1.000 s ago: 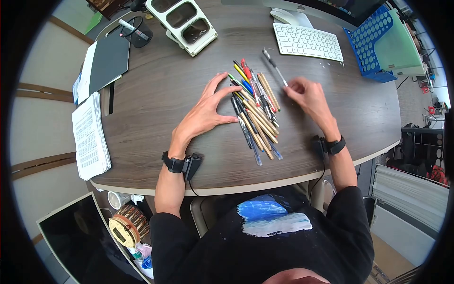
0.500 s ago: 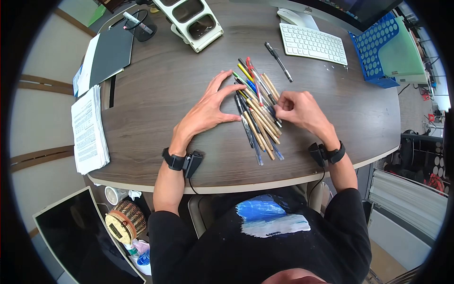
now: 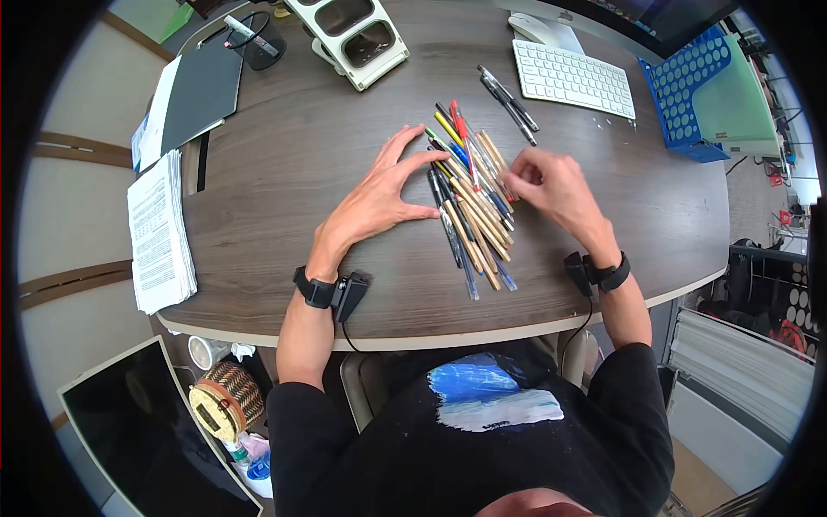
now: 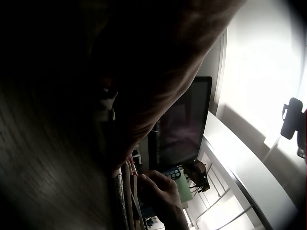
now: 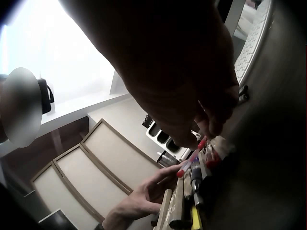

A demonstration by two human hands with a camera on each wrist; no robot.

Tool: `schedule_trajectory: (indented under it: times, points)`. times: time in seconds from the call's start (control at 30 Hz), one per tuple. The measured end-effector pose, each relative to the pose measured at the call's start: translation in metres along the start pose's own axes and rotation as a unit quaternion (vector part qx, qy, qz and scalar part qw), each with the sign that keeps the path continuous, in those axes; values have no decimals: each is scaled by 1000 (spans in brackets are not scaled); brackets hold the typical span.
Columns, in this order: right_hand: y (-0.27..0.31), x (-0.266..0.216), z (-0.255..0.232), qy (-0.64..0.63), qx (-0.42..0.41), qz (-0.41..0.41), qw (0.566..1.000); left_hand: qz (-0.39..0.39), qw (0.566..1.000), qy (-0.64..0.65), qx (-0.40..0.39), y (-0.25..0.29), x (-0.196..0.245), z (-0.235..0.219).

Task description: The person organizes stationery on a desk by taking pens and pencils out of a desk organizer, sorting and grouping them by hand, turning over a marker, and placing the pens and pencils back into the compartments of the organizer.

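Observation:
A loose pile of pens (image 3: pixel 482 226), mostly tan-barrelled with some black, clear, yellow and red ones, lies on the desk. At its left side my left hand (image 3: pixel 370 189) rests with thumb and fingers spread, the fingertips right at the pens. My right hand (image 3: pixel 560 189) is slightly blurred at the pile's right edge, its fingers bent with a gap between thumb and forefinger. In the right wrist view those fingertips hang close over a red-capped pen (image 5: pixel 192 158). Beyond the pile, two black-and-clear pens (image 3: pixel 508 105) lie side by side near the keyboard.
A white keyboard (image 3: pixel 573 77) and mouse (image 3: pixel 532 29) sit at the back right, with a blue file rack (image 3: pixel 676 95) beside them. A white stand with oval openings (image 3: pixel 362 47), a mesh pen cup (image 3: pixel 263 52), a dark folder (image 3: pixel 202 103) and stacked papers (image 3: pixel 159 233) stand towards the left.
My right hand returned from beyond the pile, carried a second pen over beside the first near the keyboard, and is back at the pile's right edge. The left hand has hardly moved.

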State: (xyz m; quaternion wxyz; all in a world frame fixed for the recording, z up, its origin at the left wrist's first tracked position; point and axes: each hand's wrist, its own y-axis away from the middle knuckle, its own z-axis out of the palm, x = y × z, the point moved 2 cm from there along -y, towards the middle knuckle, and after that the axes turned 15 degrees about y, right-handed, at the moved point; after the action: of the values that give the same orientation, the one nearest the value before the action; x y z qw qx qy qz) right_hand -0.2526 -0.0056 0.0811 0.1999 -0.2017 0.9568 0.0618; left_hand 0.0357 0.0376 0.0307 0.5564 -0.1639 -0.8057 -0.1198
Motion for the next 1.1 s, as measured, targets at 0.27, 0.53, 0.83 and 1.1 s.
schedule_trajectory:
  times: [0.27,0.53,0.83,1.1]
  points:
    - [8,-11,-2,20,-92,29,995,1,1000,2,2,1,-2,0]
    - [7,5,-16,1,-63,52,997,15,1000,8,3,1,-4,0]
    - [-23,31,-18,74,132,22,988,10,1000,10,4,2,-3,0]
    - [-25,-20,18,29,-46,18,998,16,1000,0,4,2,-1,-1]
